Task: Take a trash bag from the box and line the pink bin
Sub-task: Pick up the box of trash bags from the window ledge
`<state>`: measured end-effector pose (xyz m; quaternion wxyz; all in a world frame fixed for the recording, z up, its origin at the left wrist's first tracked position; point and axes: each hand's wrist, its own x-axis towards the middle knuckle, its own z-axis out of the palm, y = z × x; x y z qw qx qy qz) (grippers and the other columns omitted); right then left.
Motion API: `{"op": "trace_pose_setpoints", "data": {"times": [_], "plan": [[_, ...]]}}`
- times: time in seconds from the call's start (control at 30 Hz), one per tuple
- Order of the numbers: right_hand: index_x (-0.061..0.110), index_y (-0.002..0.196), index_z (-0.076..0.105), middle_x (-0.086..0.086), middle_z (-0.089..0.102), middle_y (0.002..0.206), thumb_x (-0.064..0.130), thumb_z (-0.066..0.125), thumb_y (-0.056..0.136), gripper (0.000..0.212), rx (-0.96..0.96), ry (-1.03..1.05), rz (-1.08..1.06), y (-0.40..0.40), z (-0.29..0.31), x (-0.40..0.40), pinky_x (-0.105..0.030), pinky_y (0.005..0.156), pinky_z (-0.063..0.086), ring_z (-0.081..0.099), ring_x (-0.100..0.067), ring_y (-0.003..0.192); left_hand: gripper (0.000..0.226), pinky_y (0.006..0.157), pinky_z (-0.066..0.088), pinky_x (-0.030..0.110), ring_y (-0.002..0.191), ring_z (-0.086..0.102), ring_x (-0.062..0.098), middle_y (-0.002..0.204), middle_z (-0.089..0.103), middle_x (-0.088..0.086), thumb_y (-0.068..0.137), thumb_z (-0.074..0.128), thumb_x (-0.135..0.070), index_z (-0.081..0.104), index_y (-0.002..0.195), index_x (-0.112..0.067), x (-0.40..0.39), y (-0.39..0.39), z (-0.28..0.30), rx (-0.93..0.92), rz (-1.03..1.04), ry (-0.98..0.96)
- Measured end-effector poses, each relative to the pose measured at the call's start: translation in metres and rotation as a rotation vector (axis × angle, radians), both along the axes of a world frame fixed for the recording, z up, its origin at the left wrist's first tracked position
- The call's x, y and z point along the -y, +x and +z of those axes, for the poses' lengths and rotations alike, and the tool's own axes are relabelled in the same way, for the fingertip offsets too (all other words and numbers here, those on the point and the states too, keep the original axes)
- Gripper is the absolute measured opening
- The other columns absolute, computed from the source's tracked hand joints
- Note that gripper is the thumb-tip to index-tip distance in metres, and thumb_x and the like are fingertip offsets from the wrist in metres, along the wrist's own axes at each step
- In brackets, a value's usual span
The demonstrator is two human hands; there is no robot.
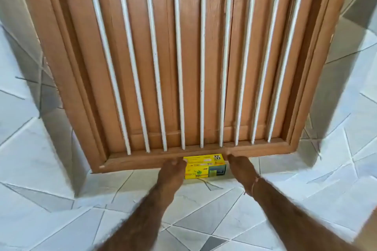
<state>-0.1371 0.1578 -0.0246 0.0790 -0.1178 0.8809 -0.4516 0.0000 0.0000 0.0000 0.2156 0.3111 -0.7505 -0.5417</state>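
A small yellow box (205, 167) of bin bags lies on the tiled ledge against the wooden window frame (142, 162). My left hand (172, 171) rests at the box's left end, touching it, fingers curled toward it. My right hand (240, 166) is at the box's right end, fingers stretched toward the frame, and whether it touches the box is unclear. The frames do not show whether either hand grips the box. No pink bin and no loose bag are in view.
A brown wooden window with several white vertical bars (202, 56) fills the upper view. White and grey tiled walls (24, 108) flank the recess, and the tiled ledge (204, 210) spreads below my forearms.
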Motion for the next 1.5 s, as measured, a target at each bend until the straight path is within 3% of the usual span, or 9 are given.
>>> {"op": "trace_pose_setpoints", "data": {"times": [0.13,0.3,0.5,0.77,0.93,1.03,1.13,1.27,1.5], "plan": [[0.001,0.114,0.062,-0.026,0.066,0.113,0.024,0.034,0.103,0.039,-0.108,0.1,0.165,-0.009,-0.004,0.009,-0.042,0.09,0.049,0.061,-0.043,0.107,0.028,0.092,0.045,0.038,0.108,0.058,0.033,0.117,0.065,0.006,0.091,0.046,-0.032,0.064,0.107,-0.019,-0.014,-0.034,-0.018,0.104,0.047,-0.054],[0.028,0.086,0.07,0.005,0.073,0.088,0.025,0.055,0.095,0.018,-0.152,-0.275,0.085,0.005,-0.017,0.012,-0.026,0.075,0.049,0.066,-0.013,0.086,0.038,0.103,0.042,0.035,0.115,0.057,0.027,0.128,0.063,0.007,0.094,0.053,-0.016,0.058,0.131,-0.013,-0.031,-0.039,-0.032,-0.131,0.276,0.036],[0.011,0.108,0.07,-0.009,0.076,0.104,0.036,0.07,0.083,0.035,0.252,-0.849,0.099,0.032,-0.022,0.012,-0.039,0.09,0.053,0.071,-0.024,0.099,0.039,0.098,0.051,0.049,0.111,0.064,0.023,0.119,0.069,0.003,0.083,0.069,-0.025,0.064,0.121,-0.027,-0.02,-0.01,-0.022,-0.381,0.214,0.246],[0.013,0.082,0.069,-0.014,0.071,0.081,0.027,0.043,0.101,0.036,0.097,-0.941,-0.267,0.083,0.005,0.031,-0.042,0.077,0.054,0.064,-0.026,0.079,0.037,0.095,0.053,0.046,0.103,0.068,0.022,0.109,0.074,0.0,0.085,0.07,-0.016,0.063,0.121,-0.018,-0.019,0.03,-0.009,-0.393,0.045,0.328],[0.009,0.09,0.063,-0.018,0.063,0.09,0.026,0.046,0.099,0.025,0.43,-1.169,-0.299,0.09,0.016,0.015,-0.034,0.068,0.049,0.06,-0.031,0.081,0.03,0.086,0.055,0.041,0.094,0.067,0.022,0.106,0.072,0.008,0.09,0.061,-0.008,0.062,0.119,-0.013,-0.011,0.055,0.007,-0.452,-0.012,0.562],[0.009,0.087,0.062,-0.012,0.061,0.083,0.011,0.058,0.088,0.004,0.73,-1.249,-0.392,0.085,0.011,0.01,-0.029,0.064,0.049,0.059,-0.024,0.074,0.035,0.086,0.052,0.033,0.098,0.066,0.017,0.114,0.07,0.005,0.084,0.068,-0.006,0.064,0.114,-0.024,-0.009,0.061,0.03,-0.453,-0.038,0.28],[0.01,0.079,0.055,-0.011,0.053,0.075,0.025,0.054,0.097,0.024,0.82,-1.154,-0.364,0.098,0.003,0.015,-0.024,0.046,0.048,0.05,-0.021,0.061,0.038,0.088,0.048,0.025,0.103,0.061,0.009,0.114,0.065,-0.01,0.079,0.069,-0.021,0.06,0.111,-0.038,-0.02,0.066,0.065,-0.408,-0.158,-0.251],[0.006,0.092,0.065,-0.021,0.063,0.098,0.047,0.055,0.091,0.043,1.093,-1.414,-0.122,0.11,0.011,0.024,-0.044,0.073,0.053,0.062,-0.034,0.086,0.048,0.102,0.039,0.028,0.118,0.046,0.009,0.125,0.05,-0.014,0.08,0.062,-0.018,0.052,0.124,-0.035,-0.051,0.061,0.1,-0.34,-0.325,-0.724],[-0.002,0.103,0.064,-0.024,0.068,0.094,0.023,0.062,0.08,0.034,1.12,-1.577,0.073,0.088,0.019,-0.002,-0.032,0.048,0.059,0.067,-0.038,0.076,0.041,0.094,0.044,0.025,0.107,0.055,0.01,0.116,0.058,-0.01,0.083,0.067,-0.012,0.06,0.118,-0.03,-0.041,0.038,0.129,-0.402,-0.124,-0.541]]}}
